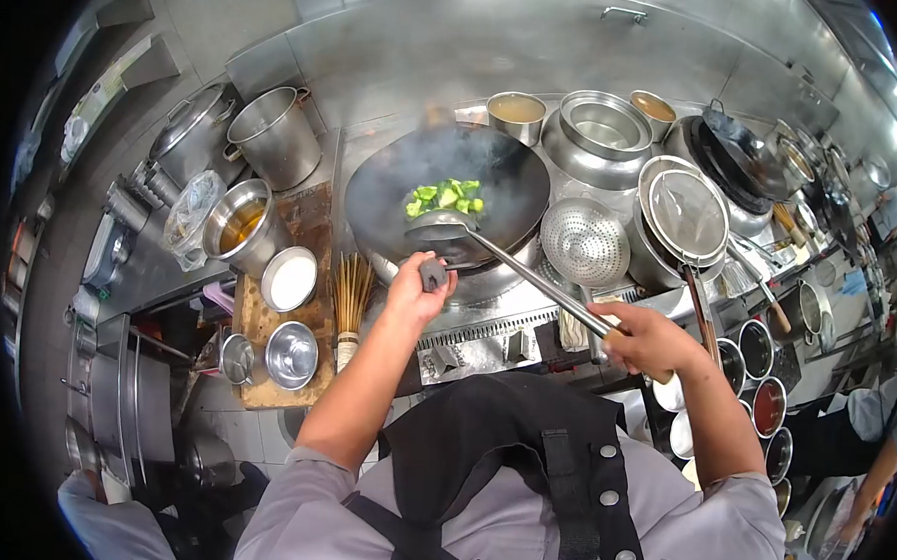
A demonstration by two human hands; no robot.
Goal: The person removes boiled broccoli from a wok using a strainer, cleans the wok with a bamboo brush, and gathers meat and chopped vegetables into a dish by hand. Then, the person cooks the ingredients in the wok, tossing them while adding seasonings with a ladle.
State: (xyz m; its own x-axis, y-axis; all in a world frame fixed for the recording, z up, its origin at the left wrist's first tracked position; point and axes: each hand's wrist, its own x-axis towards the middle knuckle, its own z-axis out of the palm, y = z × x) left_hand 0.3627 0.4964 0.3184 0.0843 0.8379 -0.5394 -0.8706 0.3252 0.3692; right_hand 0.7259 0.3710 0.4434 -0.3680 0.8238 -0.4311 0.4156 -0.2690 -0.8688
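Note:
A large dark wok [382, 187] sits on the stove, with steam rising from it. Chopped green vegetables [445, 196] lie in its middle. My left hand [424, 287] is closed around a dark grey cloth or grip at the wok's near edge. In my right hand [646, 339] is the handle of a long metal ladle [543, 284], whose bowl rests inside the wok just below the vegetables. Part of the wok's near rim is hidden behind the ladle bowl and my left hand.
Left of the wok are a bamboo brush [350, 296], a wooden board [314, 214] with metal bowls, and tall pots [275, 137]. A perforated skimmer [584, 242] and mesh strainers [688, 215] lie to the right. Parts of other people show at both lower edges.

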